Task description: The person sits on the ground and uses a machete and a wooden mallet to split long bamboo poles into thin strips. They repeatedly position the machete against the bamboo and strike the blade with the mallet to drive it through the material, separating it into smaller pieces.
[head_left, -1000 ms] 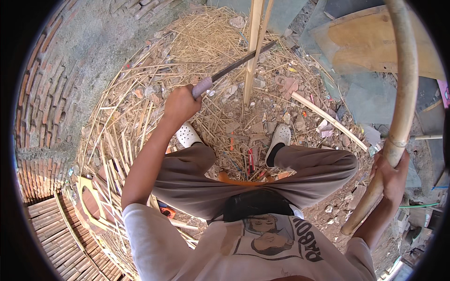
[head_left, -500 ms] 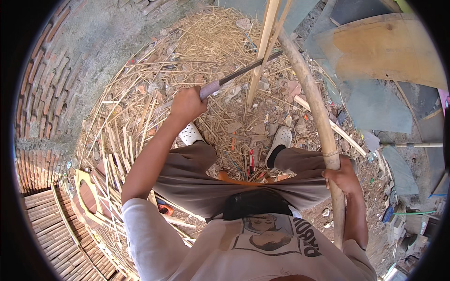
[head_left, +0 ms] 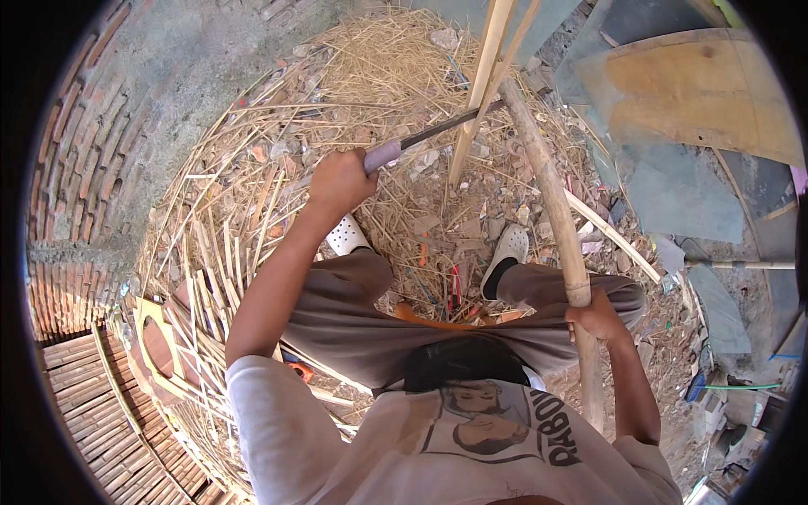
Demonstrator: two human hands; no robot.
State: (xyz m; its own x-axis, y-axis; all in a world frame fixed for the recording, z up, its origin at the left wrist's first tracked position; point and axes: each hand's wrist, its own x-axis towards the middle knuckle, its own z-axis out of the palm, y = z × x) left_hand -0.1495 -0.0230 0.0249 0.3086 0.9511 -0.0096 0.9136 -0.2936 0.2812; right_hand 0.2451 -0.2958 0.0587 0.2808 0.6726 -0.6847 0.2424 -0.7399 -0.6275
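My left hand [head_left: 341, 181] is closed round the wrapped, pale purple handle of a long knife [head_left: 433, 131]. Its dark blade reaches right, across an upright length of split bamboo [head_left: 465, 139]. A thinner strip stands apart from the thicker piece above the blade. My right hand [head_left: 599, 318] grips a thick bamboo pole [head_left: 551, 181] low down, fingers wrapped around it. The pole leans away from me, and its far end lies against or very near the blade's tip; I cannot tell whether they touch.
Straw and rubble [head_left: 379, 55] cover the ground around my white clogs [head_left: 507, 252]. Bamboo strips [head_left: 210, 295] lie at left, near a bamboo slat platform [head_left: 109, 404]. A brick wall [head_left: 93, 160] rises at far left; grey sheets [head_left: 682, 189] and a brown panel [head_left: 682, 88] lie right.
My right hand and the pole have shifted left, and the pole's far end has come lower, closer to the blade's tip. My left hand keeps its grip on the knife, nearly still.
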